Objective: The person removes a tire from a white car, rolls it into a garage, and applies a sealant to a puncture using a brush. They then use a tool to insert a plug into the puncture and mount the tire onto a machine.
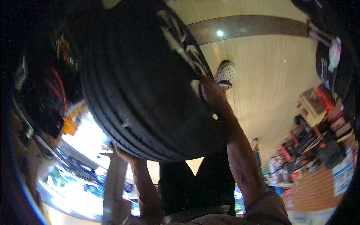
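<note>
A large black car wheel (150,90) fills the middle of the head view, its grooved tread facing me. Part of its metal rim (187,48) shows along the right side. My right hand (213,92) grips the wheel's right side near the rim. Against the tread at the lower left is my left hand (126,154), with its fingers mostly hidden by the tyre. Both forearms reach up from the lower edge, and the wheel hides much of what lies behind it.
One foot in a pale clog (226,72) stands on the tan floor (270,78), right of the wheel. Tools and boxes (311,131) crowd the far right. An orange object (71,123) hangs at left, by a grey post (114,187). A person (256,146) appears in the background.
</note>
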Demonstrator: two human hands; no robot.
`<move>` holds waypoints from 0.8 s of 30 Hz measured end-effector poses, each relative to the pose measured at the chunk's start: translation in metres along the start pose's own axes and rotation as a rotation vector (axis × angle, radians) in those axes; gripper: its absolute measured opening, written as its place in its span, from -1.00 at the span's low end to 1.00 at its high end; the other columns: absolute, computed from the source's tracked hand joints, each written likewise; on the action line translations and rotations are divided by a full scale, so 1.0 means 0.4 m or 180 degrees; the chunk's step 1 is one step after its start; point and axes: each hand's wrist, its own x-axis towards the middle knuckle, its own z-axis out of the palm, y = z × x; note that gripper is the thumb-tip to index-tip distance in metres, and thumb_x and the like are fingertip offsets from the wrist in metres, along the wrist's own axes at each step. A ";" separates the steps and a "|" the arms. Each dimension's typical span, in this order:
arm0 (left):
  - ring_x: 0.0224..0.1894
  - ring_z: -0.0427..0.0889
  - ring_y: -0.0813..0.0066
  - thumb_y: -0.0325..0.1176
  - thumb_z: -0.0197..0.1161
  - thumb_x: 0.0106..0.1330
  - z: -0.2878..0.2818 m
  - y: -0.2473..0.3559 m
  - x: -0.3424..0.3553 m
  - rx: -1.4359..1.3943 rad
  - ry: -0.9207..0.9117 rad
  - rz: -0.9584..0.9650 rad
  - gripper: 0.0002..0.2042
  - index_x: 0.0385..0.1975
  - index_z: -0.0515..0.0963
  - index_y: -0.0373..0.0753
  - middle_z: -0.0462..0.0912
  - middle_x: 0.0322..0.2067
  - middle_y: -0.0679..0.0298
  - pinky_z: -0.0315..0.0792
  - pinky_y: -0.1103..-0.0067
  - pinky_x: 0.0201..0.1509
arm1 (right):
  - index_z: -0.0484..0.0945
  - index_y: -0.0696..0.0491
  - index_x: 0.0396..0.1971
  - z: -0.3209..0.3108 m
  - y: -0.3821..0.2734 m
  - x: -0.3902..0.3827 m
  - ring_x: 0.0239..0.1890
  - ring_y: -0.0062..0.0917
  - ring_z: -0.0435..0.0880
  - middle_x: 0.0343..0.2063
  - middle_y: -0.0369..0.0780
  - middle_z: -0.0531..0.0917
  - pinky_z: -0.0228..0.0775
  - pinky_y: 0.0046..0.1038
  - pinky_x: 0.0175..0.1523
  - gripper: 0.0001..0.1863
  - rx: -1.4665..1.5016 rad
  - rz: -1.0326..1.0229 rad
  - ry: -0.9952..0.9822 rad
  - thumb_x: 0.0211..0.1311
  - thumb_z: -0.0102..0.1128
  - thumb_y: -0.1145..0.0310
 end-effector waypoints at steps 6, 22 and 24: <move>0.53 0.24 -0.09 0.13 -0.11 0.60 0.325 0.130 -0.147 0.3165 -0.0508 0.4197 -0.34 0.47 0.29 -0.26 0.31 0.47 -0.09 0.14 -0.03 0.59 | 0.51 0.19 0.14 0.035 0.086 0.004 0.09 0.02 0.69 0.14 0.12 0.62 0.58 -0.11 0.16 -0.62 -0.0302 -0.0673 0.0415 0.59 -0.09 0.23; 0.50 0.28 0.00 0.01 -0.06 0.61 0.476 0.088 -0.170 0.3819 -0.1372 0.3986 -0.32 0.46 0.26 -0.50 0.29 0.46 -0.16 0.07 0.21 0.59 | 0.44 -0.06 0.42 0.098 0.371 0.148 0.39 0.02 0.47 0.36 0.02 0.50 0.23 0.01 0.49 -0.22 0.1578 0.0316 -0.0367 0.45 -0.07 -0.33; 0.49 0.31 -0.07 0.05 -0.05 0.58 0.456 0.103 -0.143 0.3871 -0.1459 0.4297 -0.32 0.46 0.29 -0.41 0.31 0.45 -0.17 0.12 0.15 0.57 | 0.53 0.00 0.32 0.118 0.390 0.148 0.31 0.02 0.55 0.26 0.04 0.59 0.34 -0.04 0.42 -0.29 0.1182 -0.0111 0.0096 0.51 -0.10 -0.25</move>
